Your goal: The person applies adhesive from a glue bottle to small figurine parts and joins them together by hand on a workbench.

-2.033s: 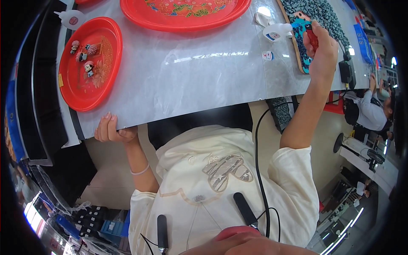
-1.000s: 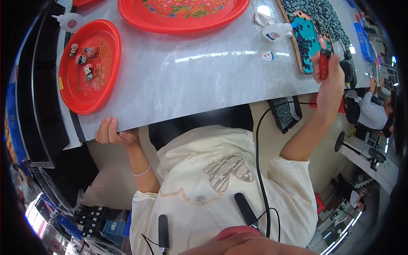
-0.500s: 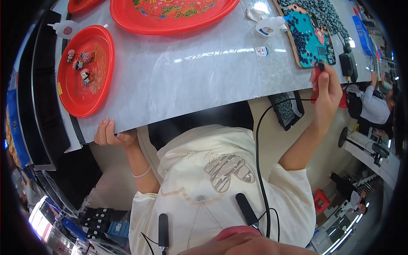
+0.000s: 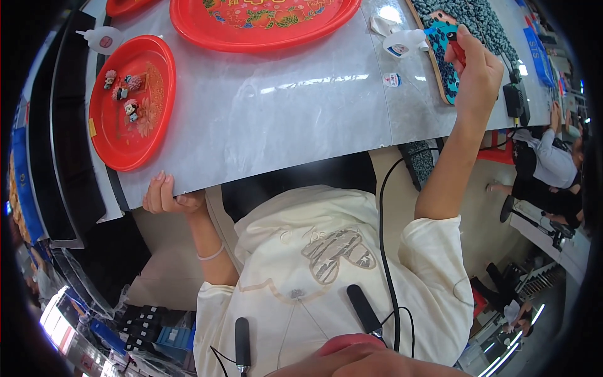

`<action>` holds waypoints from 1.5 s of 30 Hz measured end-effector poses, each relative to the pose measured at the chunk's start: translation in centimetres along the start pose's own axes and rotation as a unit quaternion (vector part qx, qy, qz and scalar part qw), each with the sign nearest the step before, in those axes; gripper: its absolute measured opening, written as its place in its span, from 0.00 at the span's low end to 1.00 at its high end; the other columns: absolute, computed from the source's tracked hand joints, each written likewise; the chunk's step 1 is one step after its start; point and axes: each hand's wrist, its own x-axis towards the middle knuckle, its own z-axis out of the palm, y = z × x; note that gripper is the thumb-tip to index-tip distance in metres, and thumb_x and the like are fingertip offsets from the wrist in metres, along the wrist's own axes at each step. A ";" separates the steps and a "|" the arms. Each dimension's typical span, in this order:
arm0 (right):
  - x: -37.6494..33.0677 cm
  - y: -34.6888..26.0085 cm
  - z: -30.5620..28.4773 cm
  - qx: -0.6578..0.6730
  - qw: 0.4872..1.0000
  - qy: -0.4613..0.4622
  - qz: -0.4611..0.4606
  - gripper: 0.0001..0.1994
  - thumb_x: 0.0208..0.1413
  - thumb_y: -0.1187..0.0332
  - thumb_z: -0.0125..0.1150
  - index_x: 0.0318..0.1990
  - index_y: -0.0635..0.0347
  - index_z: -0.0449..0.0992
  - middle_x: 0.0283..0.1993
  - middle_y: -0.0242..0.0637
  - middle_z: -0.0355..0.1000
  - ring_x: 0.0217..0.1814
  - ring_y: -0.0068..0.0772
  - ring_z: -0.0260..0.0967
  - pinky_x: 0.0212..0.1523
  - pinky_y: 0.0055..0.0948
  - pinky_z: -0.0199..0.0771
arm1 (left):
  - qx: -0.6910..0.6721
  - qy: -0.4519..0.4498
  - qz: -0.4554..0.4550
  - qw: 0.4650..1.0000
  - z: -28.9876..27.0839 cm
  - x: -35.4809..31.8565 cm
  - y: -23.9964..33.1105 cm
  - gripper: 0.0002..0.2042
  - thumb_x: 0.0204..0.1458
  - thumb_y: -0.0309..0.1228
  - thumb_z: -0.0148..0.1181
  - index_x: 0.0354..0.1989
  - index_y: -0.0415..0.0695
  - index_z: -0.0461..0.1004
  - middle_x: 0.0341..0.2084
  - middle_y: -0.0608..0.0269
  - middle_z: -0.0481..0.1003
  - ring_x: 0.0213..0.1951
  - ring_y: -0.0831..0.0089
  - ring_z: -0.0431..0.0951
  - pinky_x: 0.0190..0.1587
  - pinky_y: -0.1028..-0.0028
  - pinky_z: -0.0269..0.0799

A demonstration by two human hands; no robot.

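My right hand (image 4: 478, 78) is raised over the wooden-framed tray (image 4: 428, 53) at the far right. Its fingers are closed on a small red and black piece (image 4: 458, 53), partly hidden by the fingers. The tray has a teal base with dark blue bits and many grey-green pellets. My left hand (image 4: 166, 195) is at the table's front edge (image 4: 207, 188), its fingers curled over it. Beyond that hand stands a red oval plate (image 4: 151, 129) holding several small figurines (image 4: 130, 110).
A large red oval tray (image 4: 251, 45) lies at the back. White squeeze bottles stand at right (image 4: 399, 45) and far left (image 4: 103, 39). A small bottle cap or label (image 4: 392, 80) lies near the right one. A black adapter (image 4: 515, 100) sits right; a black screen (image 4: 56, 144) stands left.
My right hand has moved forward and up from the table's front edge to over the framed tray, carrying the red and black piece. My left hand has stayed at the edge.
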 end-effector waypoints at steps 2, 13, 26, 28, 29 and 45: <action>-0.1 -0.5 0.4 0.027 0.999 0.014 0.010 0.14 0.46 0.63 0.52 0.17 0.64 0.71 0.16 0.30 0.64 0.17 0.12 0.51 0.18 0.13 0.46 | -0.004 0.011 -0.005 1.000 0.0 0.0 0.0 0.14 0.53 0.35 0.26 0.30 0.46 0.62 0.29 0.67 0.66 0.35 0.74 0.66 0.46 0.73 0.53; 0.3 -0.6 0.5 0.013 0.998 -0.002 0.056 0.15 0.45 0.60 0.49 0.18 0.64 0.72 0.15 0.28 0.64 0.14 0.12 0.50 0.14 0.13 0.43 | 0.001 0.009 -0.004 1.000 0.0 -0.2 -0.1 0.14 0.53 0.35 0.27 0.29 0.46 0.62 0.29 0.67 0.66 0.36 0.74 0.66 0.46 0.72 0.53; 0.4 -0.9 0.7 0.034 0.996 0.017 0.087 0.15 0.45 0.60 0.48 0.21 0.64 0.72 0.14 0.28 0.62 0.13 0.12 0.49 0.14 0.13 0.43 | 0.001 -0.002 -0.011 1.000 -0.1 -0.1 0.1 0.13 0.53 0.35 0.26 0.30 0.46 0.62 0.30 0.67 0.66 0.37 0.75 0.65 0.48 0.73 0.51; 0.5 -0.6 0.2 0.023 0.996 0.006 0.084 0.15 0.45 0.60 0.49 0.20 0.64 0.72 0.14 0.28 0.62 0.13 0.12 0.49 0.14 0.13 0.43 | 0.008 -0.019 -0.006 1.000 -0.3 -0.1 0.1 0.13 0.53 0.35 0.26 0.31 0.46 0.62 0.30 0.67 0.65 0.38 0.75 0.65 0.48 0.73 0.51; 0.6 -0.5 0.1 0.012 0.997 -0.006 0.082 0.16 0.45 0.59 0.49 0.19 0.63 0.71 0.14 0.28 0.62 0.13 0.12 0.49 0.14 0.13 0.43 | 0.008 -0.019 -0.006 1.000 -0.2 -0.1 0.1 0.13 0.53 0.35 0.26 0.31 0.46 0.62 0.30 0.67 0.65 0.38 0.75 0.65 0.48 0.73 0.51; 0.6 0.0 0.3 0.001 0.997 0.039 0.064 0.16 0.44 0.59 0.54 0.19 0.65 0.71 0.16 0.30 0.64 0.18 0.15 0.56 0.18 0.13 0.49 | 0.010 -0.003 -0.006 1.000 -0.2 0.0 0.0 0.14 0.52 0.34 0.26 0.30 0.46 0.62 0.29 0.67 0.67 0.36 0.74 0.66 0.47 0.73 0.52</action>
